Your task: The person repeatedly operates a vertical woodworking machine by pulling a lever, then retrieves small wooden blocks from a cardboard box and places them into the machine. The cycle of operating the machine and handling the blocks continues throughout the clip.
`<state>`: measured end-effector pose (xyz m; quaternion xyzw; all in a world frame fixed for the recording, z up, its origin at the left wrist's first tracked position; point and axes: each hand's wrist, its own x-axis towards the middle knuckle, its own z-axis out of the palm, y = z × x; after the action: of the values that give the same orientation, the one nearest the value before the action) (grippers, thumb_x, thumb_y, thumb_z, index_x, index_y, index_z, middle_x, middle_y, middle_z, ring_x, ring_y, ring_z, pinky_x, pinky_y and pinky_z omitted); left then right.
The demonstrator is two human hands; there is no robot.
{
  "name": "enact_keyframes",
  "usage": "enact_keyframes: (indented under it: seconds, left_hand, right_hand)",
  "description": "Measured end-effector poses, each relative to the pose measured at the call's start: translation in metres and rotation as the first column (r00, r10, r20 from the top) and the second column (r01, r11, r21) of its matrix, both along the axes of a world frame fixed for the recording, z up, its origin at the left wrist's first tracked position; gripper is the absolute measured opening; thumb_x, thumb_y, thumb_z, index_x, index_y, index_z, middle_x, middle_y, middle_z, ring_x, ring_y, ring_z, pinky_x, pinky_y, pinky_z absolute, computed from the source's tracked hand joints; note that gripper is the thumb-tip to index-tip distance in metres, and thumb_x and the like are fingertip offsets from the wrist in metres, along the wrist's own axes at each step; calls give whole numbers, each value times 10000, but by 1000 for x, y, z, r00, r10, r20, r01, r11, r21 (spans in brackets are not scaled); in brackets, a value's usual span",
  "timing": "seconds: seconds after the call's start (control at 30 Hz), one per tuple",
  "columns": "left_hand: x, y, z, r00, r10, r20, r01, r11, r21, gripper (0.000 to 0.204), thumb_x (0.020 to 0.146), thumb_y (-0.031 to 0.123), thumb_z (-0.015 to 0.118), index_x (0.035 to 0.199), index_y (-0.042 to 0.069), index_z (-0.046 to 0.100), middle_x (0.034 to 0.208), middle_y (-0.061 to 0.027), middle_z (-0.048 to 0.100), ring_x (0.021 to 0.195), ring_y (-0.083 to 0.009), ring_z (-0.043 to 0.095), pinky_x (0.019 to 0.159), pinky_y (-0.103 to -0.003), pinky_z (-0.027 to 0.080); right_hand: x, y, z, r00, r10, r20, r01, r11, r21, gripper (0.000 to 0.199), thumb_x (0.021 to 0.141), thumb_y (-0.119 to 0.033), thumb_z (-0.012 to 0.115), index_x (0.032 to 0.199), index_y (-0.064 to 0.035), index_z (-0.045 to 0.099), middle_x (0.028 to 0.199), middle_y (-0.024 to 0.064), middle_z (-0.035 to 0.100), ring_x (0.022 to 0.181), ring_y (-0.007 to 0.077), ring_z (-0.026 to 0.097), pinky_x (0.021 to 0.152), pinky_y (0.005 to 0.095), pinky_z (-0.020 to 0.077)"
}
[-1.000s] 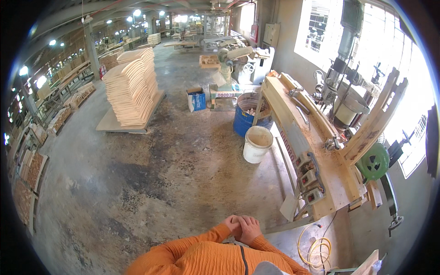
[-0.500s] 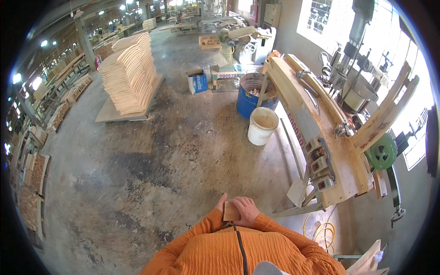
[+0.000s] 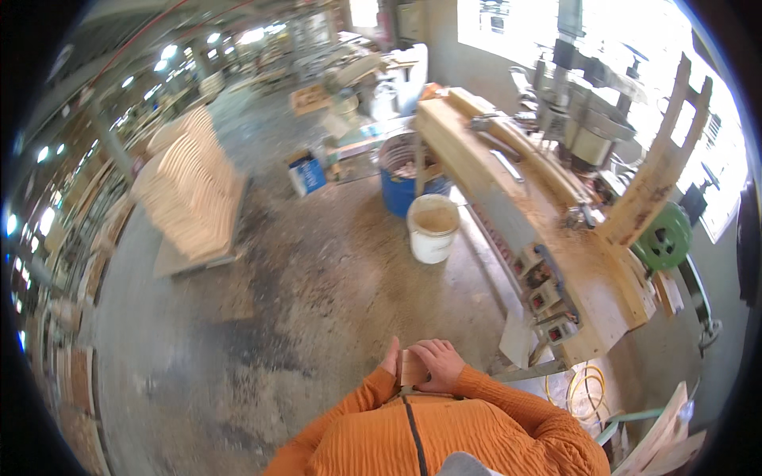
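Note:
Close to my body, at the bottom middle, a small flat wooden block (image 3: 412, 370) sits between my two hands. My right hand (image 3: 441, 364) curls over its right side, fingers bent round the edge. Against the left side presses my left hand (image 3: 390, 358), its thumb pointing up; most of its fingers are hidden behind the block. Both arms wear orange ribbed sleeves.
To the right stands a long wooden workbench (image 3: 508, 214) with a drill-like machine (image 3: 587, 119) and switch boxes. Beside it are a white bucket (image 3: 433, 238) and a blue drum (image 3: 397, 190). Curved wooden boards (image 3: 190, 190) are stacked at left; a yellow hose (image 3: 586, 393) coils at lower right.
The view has turned, so the bench and bucket sit further left and the board stack appears lower and tilted. My hands keep holding the wooden block near my body.

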<state>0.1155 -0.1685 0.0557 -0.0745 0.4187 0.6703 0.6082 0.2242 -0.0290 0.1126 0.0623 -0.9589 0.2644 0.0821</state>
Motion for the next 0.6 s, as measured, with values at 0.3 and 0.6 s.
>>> enact_keyframes:
  seconds: [0.3,0.6]
  left_hand:
    - [-71,149,-23,934,-298,-198,266,949,-171,516,926,478,441,1167,28,518,1069,-144,606,867,-296,591,797,-440,494]
    - [-104,224,-61,920,-327,-216,291,939,-184,387,910,336,511,1143,27,521,1041,-151,610,829,-290,604,746,-434,505]
  right_hand:
    - [16,255,230,740,-418,-526,620,728,293,730,561,-247,731,1212,-29,484,1197,184,495,1104,351,463,965,498,334]
    - [61,328,509,173,-443,-880,848,-387,362,200,738,-204,638,829,-29,674,791,159,663,737,322,649,719,415,531]
